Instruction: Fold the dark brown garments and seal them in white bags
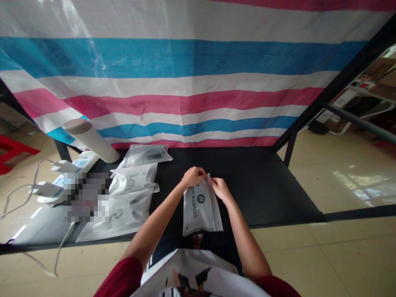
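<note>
2 hands meet at the top edge of a white ROCKBROS pouch (201,210) lying flat on a black table (266,185), near its front edge and at the middle of the view. The left hand (194,176) is nearly closed, pinching the pouch's upper left corner. The right hand (220,189) is partly open, its fingertips (213,180) pinching the upper edge close by.

Taking 12 o'clock as straight ahead from the pouch, 3 more white pouches (133,180) lie in a row at 10 o'clock, and the farthest shows something dark through its film. Beyond them at 10 o'clock stands a white cardboard tube (92,140), tilted on the table's far corner. A white power strip (82,161) with plugged-in white chargers (46,189) sits at 9 o'clock, beside a pixelated patch (86,197) that hides whatever lies there. A striped tarpaulin (185,95) hangs behind the table at 12 o'clock.
</note>
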The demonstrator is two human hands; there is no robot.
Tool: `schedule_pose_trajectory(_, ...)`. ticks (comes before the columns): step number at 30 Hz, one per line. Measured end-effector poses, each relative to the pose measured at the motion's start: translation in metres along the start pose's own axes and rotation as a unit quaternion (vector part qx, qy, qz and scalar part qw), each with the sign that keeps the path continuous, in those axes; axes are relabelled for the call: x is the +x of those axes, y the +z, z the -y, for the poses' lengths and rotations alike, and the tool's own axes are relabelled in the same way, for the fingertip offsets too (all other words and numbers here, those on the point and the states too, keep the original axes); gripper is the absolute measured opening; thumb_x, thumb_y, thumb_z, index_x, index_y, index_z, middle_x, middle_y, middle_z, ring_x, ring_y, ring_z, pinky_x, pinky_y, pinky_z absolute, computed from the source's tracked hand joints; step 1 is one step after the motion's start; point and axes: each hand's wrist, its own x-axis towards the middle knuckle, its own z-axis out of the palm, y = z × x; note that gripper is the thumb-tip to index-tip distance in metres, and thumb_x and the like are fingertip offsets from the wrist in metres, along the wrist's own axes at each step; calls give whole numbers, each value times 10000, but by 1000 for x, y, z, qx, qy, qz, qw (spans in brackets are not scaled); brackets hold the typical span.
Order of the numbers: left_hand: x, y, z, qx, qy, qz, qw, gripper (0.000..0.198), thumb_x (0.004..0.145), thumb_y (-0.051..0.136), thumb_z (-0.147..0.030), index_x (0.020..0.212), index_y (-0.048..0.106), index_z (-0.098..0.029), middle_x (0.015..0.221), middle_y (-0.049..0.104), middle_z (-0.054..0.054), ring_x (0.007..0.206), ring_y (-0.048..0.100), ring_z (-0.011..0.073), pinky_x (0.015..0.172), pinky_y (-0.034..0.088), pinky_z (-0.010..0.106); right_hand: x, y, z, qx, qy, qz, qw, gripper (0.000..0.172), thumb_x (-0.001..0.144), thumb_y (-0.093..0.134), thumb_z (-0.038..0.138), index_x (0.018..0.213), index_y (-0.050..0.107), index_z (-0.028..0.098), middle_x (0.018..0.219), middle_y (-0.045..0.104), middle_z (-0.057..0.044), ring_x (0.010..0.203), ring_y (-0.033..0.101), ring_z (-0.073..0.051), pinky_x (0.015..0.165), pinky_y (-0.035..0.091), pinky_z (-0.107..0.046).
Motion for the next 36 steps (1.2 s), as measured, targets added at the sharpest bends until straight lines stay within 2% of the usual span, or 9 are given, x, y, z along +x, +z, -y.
schedule_pose_trajectory(4, 9, -8, 5, 13, -32, -37, 999, 211, 846, 601, -344, 939, 751, -228, 901, 743, 41, 821, 673, 186, 713, 484, 264, -49, 5, 3, -10, 27, 19, 999, 532, 887, 432, 639, 580, 454, 205, 497, 386, 39, 482, 372, -109, 470, 244, -245)
schedule_pose_trajectory(8, 18, -16, 3, 35, -35, -68, 997, 185, 847, 604, -332, 908, 746, -229, 901, 736, 52, 893, 663, 224, 812, 479, 318, -106, 11, 4, 61, 101, 72, 990, 533, 889, 426, 680, 663, 544, 211, 561, 574, -21, 499, 562, -168, 467, 399, -263)
schedule_pose_trajectory(12, 9, -16, -13, 48, -13, -107, 993, 190, 892, 545, -288, 916, 725, -230, 1011, 723, 61, 1084, 591, 273, 994, 407, 432, -126, 9, 8, 106, 136, 109, 979, 514, 871, 475, 676, 778, 623, 193, 705, 675, -70, 599, 664, -208, 514, 510, -299)
schedule_pose_trajectory(16, -28, 0, -22, 61, 19, -232, 971, 328, 930, 503, -363, 1210, 605, -224, 1297, 592, 107, 1237, 471, 316, 1046, 367, 515, -111, 1, 11, 149, 139, 34, 978, 589, 853, 515, 666, 1241, 535, 223, 878, 682, -55, 704, 679, -210, 549, 559, -311)
schedule_pose_trajectory(18, -50, 14, -17, 51, 30, -265, 963, 460, 916, 525, -400, 1328, 503, -197, 1387, 496, 143, 1284, 436, 330, 1041, 389, 517, -99, -1, 8, 165, 131, 8, 978, 620, 871, 473, 673, 1314, 481, 239, 886, 675, -51, 734, 667, -212, 581, 566, -316)
schedule_pose_trajectory(24, -84, 49, 19, -61, 33, -241, 968, 589, 933, 463, -349, 1461, 285, -157, 1502, 333, 181, 1409, 351, 291, 1130, 358, 486, -57, 0, -2, 110, 101, 34, 988, 523, 910, 398, 638, 1045, 648, 198, 825, 689, -72, 755, 662, -230, 628, 510, -304)
schedule_pose_trajectory(28, -83, 51, 27, -83, 24, -228, 970, 605, 930, 444, -334, 1483, 262, -170, 1507, 353, 167, 1410, 373, 281, 1133, 370, 477, -32, 2, 12, -51, 57, 64, 995, 372, 927, 487, 507, 981, 689, 200, 922, 738, -96, 873, 690, -255, 729, 470, -297)
schedule_pose_trajectory(31, -82, 51, 26, -77, 31, -221, 972, 596, 946, 403, -333, 1498, 250, -168, 1534, 331, 168, 1431, 352, 282, 1142, 364, 479, -18, 6, 27, -181, 36, 94, 978, 287, 879, 602, 450, 1001, 704, 210, 946, 750, -120, 889, 704, -281, 718, 444, -290)
schedule_pose_trajectory(36, -84, 52, 25, -55, 30, -216, 974, 604, 966, 387, -376, 1512, 245, -159, 1548, 332, 173, 1438, 348, 282, 1141, 370, 476, -8, 9, 31, -162, 34, 98, 981, 216, 790, 717, 375, 910, 721, 196, 976, 746, -138, 933, 695, -303, 732, 463, -296)
